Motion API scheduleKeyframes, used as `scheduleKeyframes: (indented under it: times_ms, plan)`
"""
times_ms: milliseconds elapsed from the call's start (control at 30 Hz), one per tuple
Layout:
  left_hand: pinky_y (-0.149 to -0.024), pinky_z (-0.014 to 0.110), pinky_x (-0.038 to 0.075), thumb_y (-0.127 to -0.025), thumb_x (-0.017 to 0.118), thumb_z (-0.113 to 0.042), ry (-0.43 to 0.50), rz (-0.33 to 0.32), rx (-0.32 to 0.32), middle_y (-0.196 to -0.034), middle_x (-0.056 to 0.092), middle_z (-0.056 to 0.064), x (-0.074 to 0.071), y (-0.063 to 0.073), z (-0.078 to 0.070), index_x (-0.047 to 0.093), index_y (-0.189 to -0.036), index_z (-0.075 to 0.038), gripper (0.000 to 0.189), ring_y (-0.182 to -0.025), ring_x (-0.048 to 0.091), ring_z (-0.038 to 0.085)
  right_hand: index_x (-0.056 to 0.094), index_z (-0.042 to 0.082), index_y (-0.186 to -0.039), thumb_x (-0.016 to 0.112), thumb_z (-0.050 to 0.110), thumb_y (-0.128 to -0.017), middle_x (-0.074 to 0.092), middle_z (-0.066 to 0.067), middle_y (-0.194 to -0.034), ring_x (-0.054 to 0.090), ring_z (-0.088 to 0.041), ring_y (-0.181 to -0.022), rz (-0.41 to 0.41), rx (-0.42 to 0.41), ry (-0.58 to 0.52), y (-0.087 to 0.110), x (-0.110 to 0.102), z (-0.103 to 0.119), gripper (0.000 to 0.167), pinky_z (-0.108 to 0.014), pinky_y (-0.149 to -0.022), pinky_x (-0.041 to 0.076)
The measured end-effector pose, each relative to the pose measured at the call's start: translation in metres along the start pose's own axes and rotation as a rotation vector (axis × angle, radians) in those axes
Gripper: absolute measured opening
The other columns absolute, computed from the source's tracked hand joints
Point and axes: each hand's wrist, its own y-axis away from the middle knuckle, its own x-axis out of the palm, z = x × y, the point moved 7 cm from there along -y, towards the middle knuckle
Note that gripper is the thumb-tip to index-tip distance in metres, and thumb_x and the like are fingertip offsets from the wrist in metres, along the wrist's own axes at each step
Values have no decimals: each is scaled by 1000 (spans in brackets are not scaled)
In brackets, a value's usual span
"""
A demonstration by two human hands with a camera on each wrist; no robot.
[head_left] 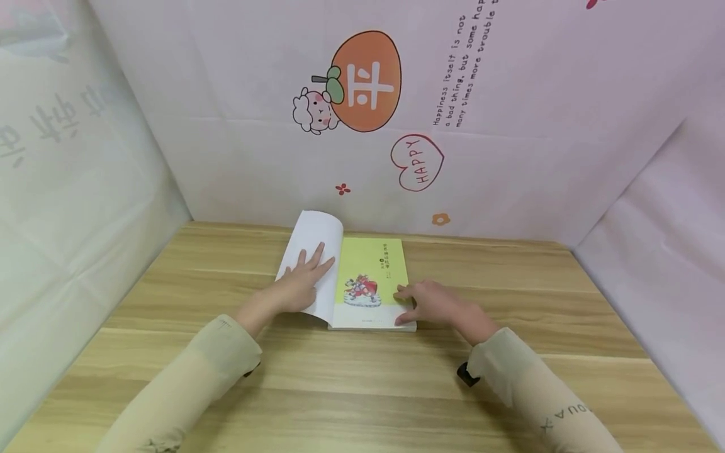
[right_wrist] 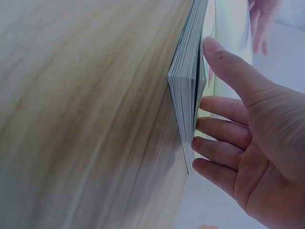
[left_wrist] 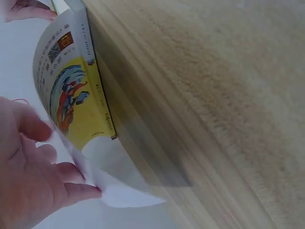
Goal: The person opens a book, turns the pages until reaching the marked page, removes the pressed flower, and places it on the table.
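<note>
A paperback book (head_left: 370, 251) lies open at a yellow title page with a small drawing of red figures. Its turned-back white leaf (head_left: 320, 233) curves up on the left; the left wrist view shows the cover's printed outer side (left_wrist: 71, 95). My left hand (head_left: 297, 286) rests on the white leaf with fingers spread. At the book's right edge, my right hand (head_left: 433, 302) touches the page with thumb and fingertips. In the right wrist view, the right hand (right_wrist: 252, 129) lies along the page block (right_wrist: 183, 90), where a narrow gap shows beneath the upper leaves.
The book lies on a wood-grain table (head_left: 362, 390), near its back edge. A pale printed cloth (head_left: 255, 163) with cartoon and lettering hangs behind, and light cloth walls stand on both sides.
</note>
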Motion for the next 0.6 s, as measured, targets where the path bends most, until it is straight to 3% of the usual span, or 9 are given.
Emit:
scheduleKeyframes:
  times_ms: [133,267,433,600]
  plan:
    - [-110,78,11,-105,41,-21,35,12,-60,-170,-11,15,4,-2,4,18,-165,-11,65,-150,-6,53,65,-3,-134,83,40,-85,56,-22,-144,53,-40,-133,-10,-7,-10,1,0,1,67,-50,-107,45]
    - [-110,77,18,-106,50,-45,6,33,-88,-169,-10,20,9,-4,7,14,-166,-10,77,-150,-6,54,65,-2,-135,84,42,-83,55,-22,-144,53,-38,-133,-4,-1,-15,2,-1,0,71,-47,-107,47]
    - [-109,77,23,-103,57,-49,-18,66,-108,-168,-9,25,16,-3,14,10,-165,-6,89,-149,-5,57,61,-2,-139,88,43,-78,51,-22,-149,58,-30,-124,50,8,-12,3,-1,4,80,-39,-95,49]
    - [-107,80,20,-104,56,-47,20,97,-101,-165,-11,30,22,0,21,4,-164,-2,91,-146,-7,61,55,-4,-144,90,42,-78,45,-24,-153,46,-38,-140,113,12,-7,6,0,8,88,-48,-112,41]
